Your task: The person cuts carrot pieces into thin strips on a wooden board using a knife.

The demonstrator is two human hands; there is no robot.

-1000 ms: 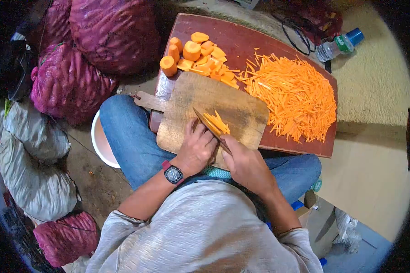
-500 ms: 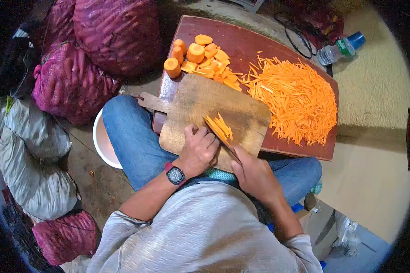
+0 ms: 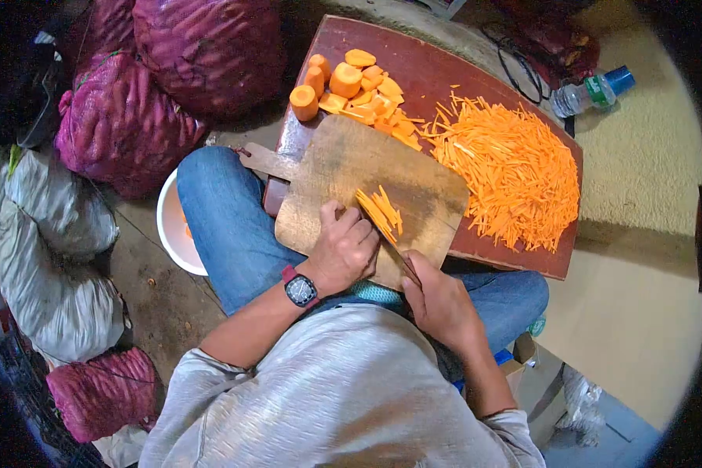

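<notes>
My right hand [image 3: 443,308] grips a knife [image 3: 400,257] by its handle, its blade slanting across the wooden cutting board [image 3: 320,175]. My left hand [image 3: 343,248], with a watch on the wrist, is closed with curled fingers on the board, just left of the blade. Whatever lies under those fingers is hidden. A small bunch of carrot sticks [image 3: 381,212] leans along the blade's right side. Beyond the board, thick carrot pieces [image 3: 345,79] and flat carrot slices [image 3: 382,105] sit on a red-brown table [image 3: 433,58]. A large heap of carrot shreds [image 3: 515,175] covers its right part.
Purple mesh sacks [image 3: 125,129] and white sacks [image 3: 51,288] stand on the left. A white basin [image 3: 169,234] is beside my left knee. A plastic bottle with a blue cap [image 3: 593,92] lies past the table's right corner, near a black cable [image 3: 522,66].
The view has shifted slightly. Both hands stay at the same part of the board, and the knife remains beside the left fingers with the carrot sticks along it.
</notes>
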